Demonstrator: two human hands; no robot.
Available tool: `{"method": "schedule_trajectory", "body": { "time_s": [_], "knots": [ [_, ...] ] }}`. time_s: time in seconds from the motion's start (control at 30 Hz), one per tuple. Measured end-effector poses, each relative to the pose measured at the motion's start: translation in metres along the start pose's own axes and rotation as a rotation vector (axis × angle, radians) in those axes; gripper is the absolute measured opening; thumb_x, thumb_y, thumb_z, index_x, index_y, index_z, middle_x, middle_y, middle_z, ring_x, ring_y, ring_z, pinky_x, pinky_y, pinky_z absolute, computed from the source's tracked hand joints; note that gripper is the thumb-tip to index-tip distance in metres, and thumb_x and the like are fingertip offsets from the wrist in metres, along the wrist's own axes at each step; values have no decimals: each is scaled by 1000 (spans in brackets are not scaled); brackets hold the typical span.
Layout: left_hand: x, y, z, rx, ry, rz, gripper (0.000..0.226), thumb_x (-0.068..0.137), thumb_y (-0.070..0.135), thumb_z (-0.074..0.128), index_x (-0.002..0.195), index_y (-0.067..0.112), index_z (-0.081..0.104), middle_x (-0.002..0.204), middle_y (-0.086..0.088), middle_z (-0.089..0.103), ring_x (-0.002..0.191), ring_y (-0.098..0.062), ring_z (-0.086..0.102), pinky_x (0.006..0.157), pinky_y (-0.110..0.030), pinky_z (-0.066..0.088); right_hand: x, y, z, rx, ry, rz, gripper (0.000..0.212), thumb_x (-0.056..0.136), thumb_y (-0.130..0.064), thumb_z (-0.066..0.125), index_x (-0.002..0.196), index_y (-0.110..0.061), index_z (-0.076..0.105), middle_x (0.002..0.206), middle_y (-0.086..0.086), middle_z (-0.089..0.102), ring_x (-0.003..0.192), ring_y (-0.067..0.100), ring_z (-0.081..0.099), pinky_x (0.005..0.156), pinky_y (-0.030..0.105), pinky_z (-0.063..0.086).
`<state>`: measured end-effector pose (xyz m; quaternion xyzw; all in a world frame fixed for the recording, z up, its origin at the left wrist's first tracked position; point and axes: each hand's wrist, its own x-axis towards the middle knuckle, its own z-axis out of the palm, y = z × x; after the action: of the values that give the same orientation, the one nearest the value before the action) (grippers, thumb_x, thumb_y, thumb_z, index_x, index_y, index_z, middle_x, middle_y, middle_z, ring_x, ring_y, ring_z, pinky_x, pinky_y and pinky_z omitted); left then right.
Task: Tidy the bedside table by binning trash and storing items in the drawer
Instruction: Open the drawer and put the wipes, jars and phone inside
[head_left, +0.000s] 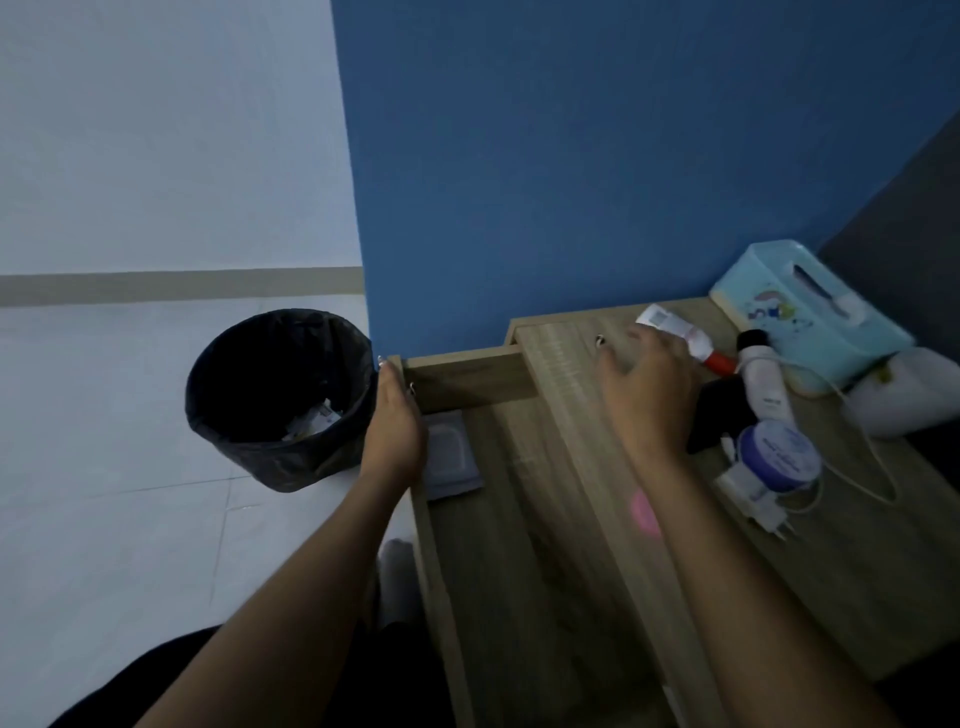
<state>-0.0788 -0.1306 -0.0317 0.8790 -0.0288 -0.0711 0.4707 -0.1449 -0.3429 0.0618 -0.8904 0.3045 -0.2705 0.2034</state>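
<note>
Head cam had the bin (244, 457) down on the floor at far left (black liner, a few scraps already inside). Just beside it, the left hand (395, 421) gripped a corner of the drawer (519, 545), fingers curled over its edge. The drawer stood pulled out, and all I could see in it was a grey packet (449, 454), right by that hand.

Over the bedside table (857, 582) the right hand (649, 384) was stretched out with fingers spread and loose, holding nothing. Its tips were at a white tube (675, 332) with a red cap, and I couldn't tell if they were touching it yet.

My guess: the binning looked mostly done and this was the storing step, tube first. The next move would need the fingers closing round the tube, then a carry leftward into the drawer.

Clutter was the catch. A black thing (722, 410) (phone or case, no idea) and a white bottle (761, 379) lay just beside the tube. Further right a round jar (779, 452) touched a corded charger (753, 499), and a teal tissue box (800, 312) sat at the back.
</note>
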Motion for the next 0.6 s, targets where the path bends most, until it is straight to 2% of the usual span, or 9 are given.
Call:
{"method": "schedule_trajectory", "body": {
  "time_s": [0.1, 0.2, 0.27, 0.33, 0.43, 0.5, 0.6],
  "knots": [
    [0, 1, 1, 5, 11, -2, 53, 102, 17, 21, 152, 8, 8, 160, -11, 14, 146, -26, 21, 116, -34, 19, 9, 34, -16, -128, -12, 186, 56, 84, -46, 59, 131, -17, 50, 140, 14, 45, 124, 39, 41, 98, 48, 38],
    [0, 1, 1, 14, 12, -2, 54, 102, 18, 22, 153, 10, 6, 161, -10, 13, 146, -26, 21, 117, -36, 19, 2, 54, -15, -211, -123, 278, 75, 80, -55, 60, 140, -16, 37, 147, 19, 35, 131, 42, 35, 102, 52, 34],
    [-1, 0, 1, 27, 10, 4, 55, 102, 16, 24, 153, 10, 5, 161, -10, 12, 146, -27, 22, 116, -37, 21, -6, 58, -9, -261, -221, 305, 86, 79, -58, 59, 146, -15, 26, 155, 20, 19, 140, 42, 21, 107, 55, 28],
    [-1, 1, 1, 33, 7, 1, 56, 101, 14, 25, 153, 9, 4, 161, -11, 12, 146, -28, 22, 115, -37, 22, -11, 58, -3, -296, -290, 330, 88, 81, -58, 57, 149, -17, 19, 159, 19, 3, 145, 40, 6, 108, 60, 25],
    [-2, 1, 2, 32, 10, -5, 55, 102, 16, 24, 153, 10, 4, 161, -11, 13, 145, -29, 24, 115, -37, 23, -13, 55, 1, -311, -340, 298, 79, 85, -47, 55, 149, -19, 18, 159, 19, -4, 146, 41, -4, 110, 63, 19],
    [-2, 1, 2, 35, 18, 3, 55, 102, 17, 23, 153, 11, 4, 160, -11, 14, 144, -29, 25, 114, -38, 24, -14, 57, 1, -302, -371, 211, 78, 84, -39, 55, 149, -19, 18, 160, 18, -2, 146, 40, -4, 114, 58, 14],
    [-1, -1, 3, 40, 24, 13, 55, 102, 15, 24, 153, 11, 3, 161, -11, 13, 145, -29, 25, 115, -39, 23, -15, 65, 0, -215, -394, 86, 81, 81, -33, 59, 150, -23, 18, 161, 9, 5, 148, 33, 0, 117, 55, 15]
  ]
}}
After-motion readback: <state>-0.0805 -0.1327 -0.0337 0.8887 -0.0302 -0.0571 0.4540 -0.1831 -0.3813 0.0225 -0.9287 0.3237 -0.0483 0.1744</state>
